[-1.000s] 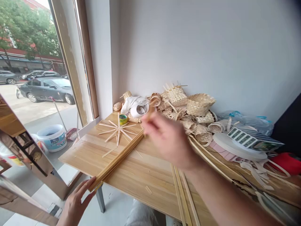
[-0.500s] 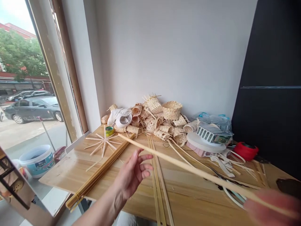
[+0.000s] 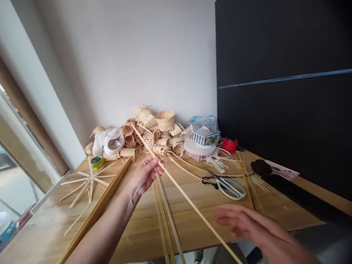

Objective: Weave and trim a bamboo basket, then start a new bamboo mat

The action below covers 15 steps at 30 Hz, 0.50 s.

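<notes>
A long pale wooden strip [image 3: 188, 200] slants from the pile of baskets down to the bottom edge. My left hand [image 3: 147, 173] pinches it near its upper end. At the lower right my right hand [image 3: 247, 223], blurred by motion, is apart from the strip, with its fingers stretched out and nothing seen in them. Beneath my left hand several flat strips [image 3: 164, 216] lie on the wooden table [image 3: 132, 223]. A bundle of thin sticks [image 3: 96, 211] rests to the left of my left forearm, beside a star of crossed strips [image 3: 91, 178].
Woven baskets [image 3: 165, 120] are piled against the wall, near a green tape roll [image 3: 97, 163]. Scissors [image 3: 231, 189] lie right of centre. Farther back are a white round box [image 3: 199, 147] and a red roll [image 3: 230, 145]. A black panel [image 3: 275, 128] stands at the right.
The view has turned right. My left hand, open before, has closed on the strip. My right hand, earlier at the strip's far end, has come away from it with its fingers extended.
</notes>
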{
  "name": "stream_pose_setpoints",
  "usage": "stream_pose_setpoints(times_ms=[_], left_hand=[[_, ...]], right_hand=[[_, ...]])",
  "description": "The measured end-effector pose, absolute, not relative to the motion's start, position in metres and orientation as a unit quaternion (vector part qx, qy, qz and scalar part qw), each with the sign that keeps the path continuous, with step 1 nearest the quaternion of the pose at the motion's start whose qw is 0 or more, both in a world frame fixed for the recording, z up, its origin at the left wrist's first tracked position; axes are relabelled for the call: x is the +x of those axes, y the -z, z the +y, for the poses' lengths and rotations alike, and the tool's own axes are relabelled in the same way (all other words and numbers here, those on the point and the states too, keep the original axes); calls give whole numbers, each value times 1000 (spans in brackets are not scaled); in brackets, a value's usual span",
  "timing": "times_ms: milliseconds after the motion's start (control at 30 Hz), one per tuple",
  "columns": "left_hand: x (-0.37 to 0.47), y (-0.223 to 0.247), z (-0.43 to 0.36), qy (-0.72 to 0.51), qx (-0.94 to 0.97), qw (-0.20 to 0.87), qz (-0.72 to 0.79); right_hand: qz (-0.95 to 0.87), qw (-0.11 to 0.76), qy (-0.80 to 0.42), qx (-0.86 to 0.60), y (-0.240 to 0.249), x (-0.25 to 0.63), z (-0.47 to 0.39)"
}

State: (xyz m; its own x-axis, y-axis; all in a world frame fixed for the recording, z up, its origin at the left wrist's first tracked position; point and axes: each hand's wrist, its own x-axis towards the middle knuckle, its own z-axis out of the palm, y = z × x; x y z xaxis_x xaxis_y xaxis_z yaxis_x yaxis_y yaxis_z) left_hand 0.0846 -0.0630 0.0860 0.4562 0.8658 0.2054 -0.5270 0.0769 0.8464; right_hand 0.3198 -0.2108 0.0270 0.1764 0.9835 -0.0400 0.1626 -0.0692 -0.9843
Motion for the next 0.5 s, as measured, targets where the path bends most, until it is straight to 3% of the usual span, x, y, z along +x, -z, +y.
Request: stream_pose_setpoints(times_ms=[100,500], left_hand=[[94,-80,-55,-450,496,721,179],[81,-70,-22,-386,554,715,183]], right_hand=[[-497,441,-574,-478,-51,288,-191],[-413,501,-587,-484,-34,248,-157]])
